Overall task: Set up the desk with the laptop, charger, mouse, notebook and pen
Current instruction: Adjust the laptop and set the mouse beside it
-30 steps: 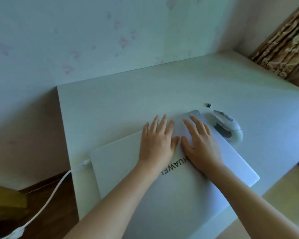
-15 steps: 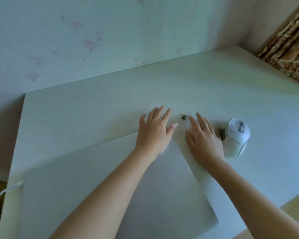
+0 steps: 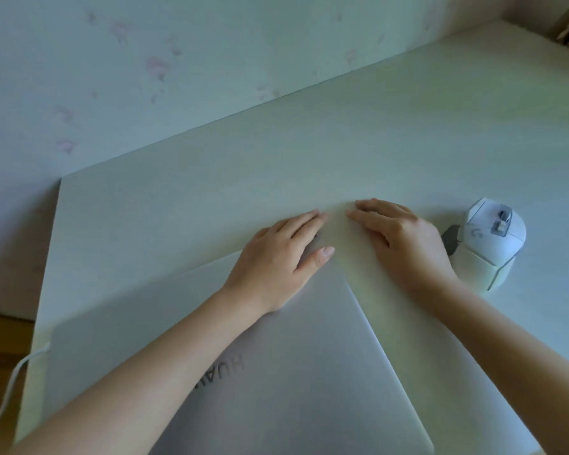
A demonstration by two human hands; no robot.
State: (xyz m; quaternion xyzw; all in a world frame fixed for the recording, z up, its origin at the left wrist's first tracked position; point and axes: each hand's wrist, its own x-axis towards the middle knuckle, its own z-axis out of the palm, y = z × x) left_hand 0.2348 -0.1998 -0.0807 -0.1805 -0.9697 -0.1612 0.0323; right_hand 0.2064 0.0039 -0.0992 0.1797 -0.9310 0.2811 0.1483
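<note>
both hands flat, gripping nothing: left hand (image 3: 278, 257) on the closed laptop (image 3: 293, 372), right hand (image 3: 404, 244) on the desk (image 3: 309, 152). at right, the mouse (image 3: 488, 241) risks a knock from the wrist.

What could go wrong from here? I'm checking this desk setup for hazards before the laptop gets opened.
1. The closed laptop lies at an angle with its near corner at or past the desk front edge; a nudge might tip it off.
2. The white charger cable hangs off the desk's left side toward the floor, so a snag could drag the laptop.
3. The right hand lies close to the white mouse and could knock it aside.
</note>
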